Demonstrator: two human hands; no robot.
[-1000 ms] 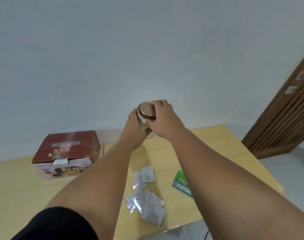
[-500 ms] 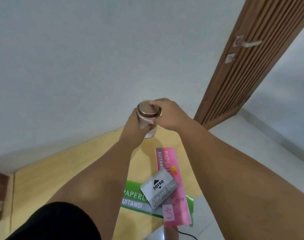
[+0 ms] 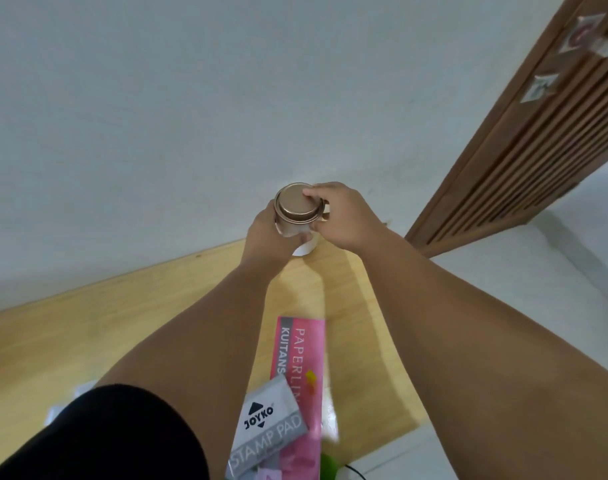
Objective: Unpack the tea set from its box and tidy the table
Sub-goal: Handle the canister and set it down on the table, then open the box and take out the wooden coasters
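Observation:
A small white jar with a copper-coloured metal lid [image 3: 293,206] is held above the far right corner of the wooden table [image 3: 88,327]. My left hand [image 3: 266,237] wraps the jar's body from the left and below. My right hand [image 3: 344,213] grips the lid's rim from the right, fingertips on its top edge. The jar tilts toward me, so the lid's flat top faces the camera. The tea set box is out of view.
A pink receipt book [image 3: 300,372] lies near the table's front right edge, a grey stamp pad box [image 3: 268,427] on top of it and something green [image 3: 328,467] beneath. A brown slatted door [image 3: 524,140] stands at the right. The white wall is close behind.
My view has swung right: the red box and foil sachets left the frame, the door and receipt books came in. Both hands kept hold of the jar.

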